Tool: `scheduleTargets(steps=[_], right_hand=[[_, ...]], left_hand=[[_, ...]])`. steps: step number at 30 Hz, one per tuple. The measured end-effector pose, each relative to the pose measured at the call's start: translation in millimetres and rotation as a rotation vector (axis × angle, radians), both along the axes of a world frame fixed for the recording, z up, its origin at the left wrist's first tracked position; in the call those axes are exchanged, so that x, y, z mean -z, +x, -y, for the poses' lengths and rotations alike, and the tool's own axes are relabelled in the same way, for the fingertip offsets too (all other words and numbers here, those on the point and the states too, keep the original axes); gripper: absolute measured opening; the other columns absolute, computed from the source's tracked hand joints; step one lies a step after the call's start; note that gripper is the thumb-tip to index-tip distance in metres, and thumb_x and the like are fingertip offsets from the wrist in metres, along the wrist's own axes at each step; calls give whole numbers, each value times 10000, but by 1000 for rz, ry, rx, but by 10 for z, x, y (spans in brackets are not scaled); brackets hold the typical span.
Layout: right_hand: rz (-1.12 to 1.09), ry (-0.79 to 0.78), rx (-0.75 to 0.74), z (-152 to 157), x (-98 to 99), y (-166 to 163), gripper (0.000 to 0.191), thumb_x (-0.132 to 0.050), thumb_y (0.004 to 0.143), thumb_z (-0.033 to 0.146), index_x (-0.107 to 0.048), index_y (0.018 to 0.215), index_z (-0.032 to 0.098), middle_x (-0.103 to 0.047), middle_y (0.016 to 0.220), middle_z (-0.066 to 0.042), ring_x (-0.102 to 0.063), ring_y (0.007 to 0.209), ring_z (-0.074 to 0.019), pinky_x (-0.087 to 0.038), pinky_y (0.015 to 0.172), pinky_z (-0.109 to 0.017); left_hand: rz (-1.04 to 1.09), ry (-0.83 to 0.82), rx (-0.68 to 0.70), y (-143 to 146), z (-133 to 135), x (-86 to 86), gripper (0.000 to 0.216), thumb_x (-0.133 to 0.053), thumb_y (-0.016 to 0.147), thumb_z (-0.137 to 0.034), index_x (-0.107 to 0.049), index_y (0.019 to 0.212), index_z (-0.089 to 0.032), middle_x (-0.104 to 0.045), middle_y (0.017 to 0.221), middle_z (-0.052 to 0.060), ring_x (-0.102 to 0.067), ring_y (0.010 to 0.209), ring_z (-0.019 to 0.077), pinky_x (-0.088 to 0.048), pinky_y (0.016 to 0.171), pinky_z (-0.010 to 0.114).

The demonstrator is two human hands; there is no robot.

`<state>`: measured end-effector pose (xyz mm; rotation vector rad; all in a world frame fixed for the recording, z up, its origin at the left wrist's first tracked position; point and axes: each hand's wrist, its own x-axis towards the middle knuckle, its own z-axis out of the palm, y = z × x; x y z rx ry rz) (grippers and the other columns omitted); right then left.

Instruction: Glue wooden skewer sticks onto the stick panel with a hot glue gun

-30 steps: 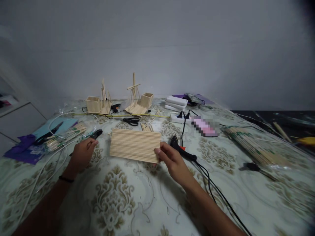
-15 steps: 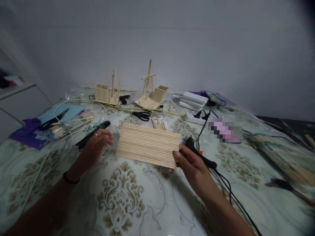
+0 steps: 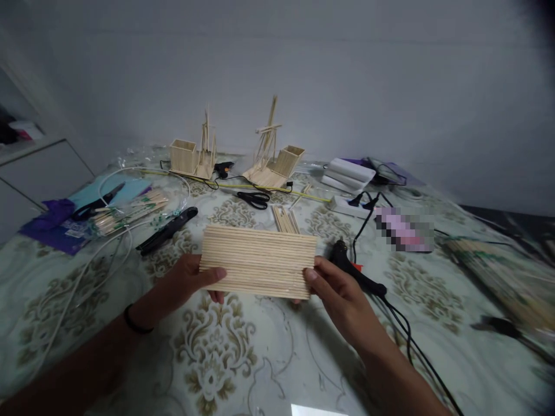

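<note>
A flat panel of thin wooden sticks (image 3: 259, 260) laid side by side is held just above the patterned tablecloth. My left hand (image 3: 187, 283) grips its left edge, thumb on top and fingers underneath. My right hand (image 3: 336, 294) pinches its right edge the same way. A black glue gun (image 3: 355, 272) with a black cord lies right behind my right hand. A black tool (image 3: 167, 230) rests on the cloth to the left of the panel.
Two stick models with small boxes (image 3: 191, 156) (image 3: 274, 163) stand at the back. Black scissors (image 3: 254, 199), a short bundle of sticks (image 3: 285, 219), a power strip (image 3: 347, 207), white cables (image 3: 104, 248) and packs of sticks (image 3: 130, 211) (image 3: 494, 271) lie around.
My left hand left the black tool on the cloth and came over to take the panel's left edge. The panel now sits level between both hands, a little nearer to me.
</note>
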<state>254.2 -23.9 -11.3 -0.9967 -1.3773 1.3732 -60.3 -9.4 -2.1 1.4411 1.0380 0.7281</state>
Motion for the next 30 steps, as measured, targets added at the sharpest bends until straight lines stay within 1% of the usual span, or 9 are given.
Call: scheduleTargets(steps=[5,7,10,12,14,17,22,26,30], right_hand=[[104,20,13,2,-23,7,357,-666,1010,564,-756,948,225,-675,834,-31,-617,755,-202,-542,710,-318],[156,44,79,-6,-29,10,365,-681,990,589,-768,988,234,-726,933,-51,-663,872,-236,-564,812,-351],[201,62,207,-24,-20,31,365,-714,967,588,-767,1155,281,-756,1191,-59,-679,1120,-278,-534,1024,-408],[171,47,214,-36,-5,52,399,-737,952,584,-750,1247,315,-736,1316,-50,-658,1237,-287,-500,1110,-426],[119,24,176,-44,11,70,428,-764,936,573,-745,1288,330,-731,1359,-48,-651,1282,-290,-493,1140,-435],[65,14,135,-41,16,85,421,-796,930,529,-757,1297,327,-748,1361,-56,-677,1263,-290,-518,1127,-441],[-53,-11,37,14,-43,97,454,-837,922,439,-749,1360,362,-751,1378,-65,-722,1195,-296,-614,987,-431],[-101,-9,21,40,-52,111,462,-855,907,436,-759,1353,367,-764,1343,-71,-744,1102,-284,-644,907,-422],[-148,-23,88,12,-11,96,426,-863,892,471,-787,1293,348,-797,1185,-59,-737,899,-220,-649,796,-372]], left_hand=[[-19,9,-44,-20,8,12,434,-689,964,-486,-835,698,-176,-825,675,59,-774,652,222,-603,724,310],[-68,52,-94,-12,1,-1,346,-727,933,-435,-857,719,-196,-850,744,56,-804,746,246,-622,784,327],[-102,292,-140,-11,-21,-39,172,-769,903,-339,-901,946,-239,-880,1039,65,-811,1014,283,-628,939,373],[-73,442,-125,-24,-37,-56,240,-746,930,-320,-879,1124,-273,-847,1218,76,-783,1136,287,-616,1010,405],[-50,510,-117,-44,-47,-56,260,-709,972,-331,-861,1183,-302,-818,1293,78,-765,1181,281,-607,1041,424],[-63,582,-151,-73,-47,-34,243,-683,1013,-367,-863,1169,-325,-790,1345,79,-743,1221,282,-597,1064,435],[-146,710,-187,-114,-39,-22,254,-654,1044,-335,-841,1213,-363,-731,1433,74,-709,1282,271,-608,1019,389],[-139,777,-191,-121,-43,-8,310,-648,1044,-230,-820,1242,-393,-697,1472,49,-692,1307,254,-598,1024,373],[-167,843,-190,-117,-44,36,467,-579,1021,-78,-800,1266,-409,-684,1479,21,-672,1334,241,-583,1073,396]])
